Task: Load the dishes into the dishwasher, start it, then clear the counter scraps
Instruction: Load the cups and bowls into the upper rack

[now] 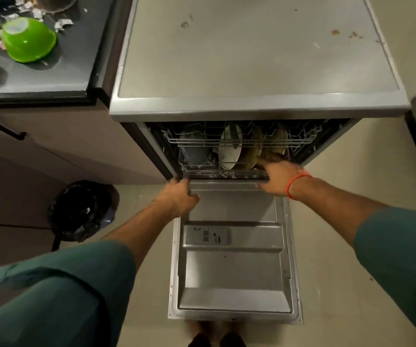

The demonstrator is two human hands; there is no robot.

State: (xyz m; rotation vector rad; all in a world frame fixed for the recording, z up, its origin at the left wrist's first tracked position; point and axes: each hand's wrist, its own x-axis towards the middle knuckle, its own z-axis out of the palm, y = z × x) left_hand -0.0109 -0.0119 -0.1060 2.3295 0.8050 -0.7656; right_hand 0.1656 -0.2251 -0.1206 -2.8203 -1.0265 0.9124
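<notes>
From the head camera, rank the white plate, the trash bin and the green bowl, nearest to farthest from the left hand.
From the left hand:
1. White plate, in the rack, up and right.
2. Trash bin, on the floor, left.
3. Green bowl, on the counter, far upper left.

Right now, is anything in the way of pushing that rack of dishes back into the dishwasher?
Nothing visible blocks the rack. Both hands are at its front edge, and the door lies flat open below it.
</notes>
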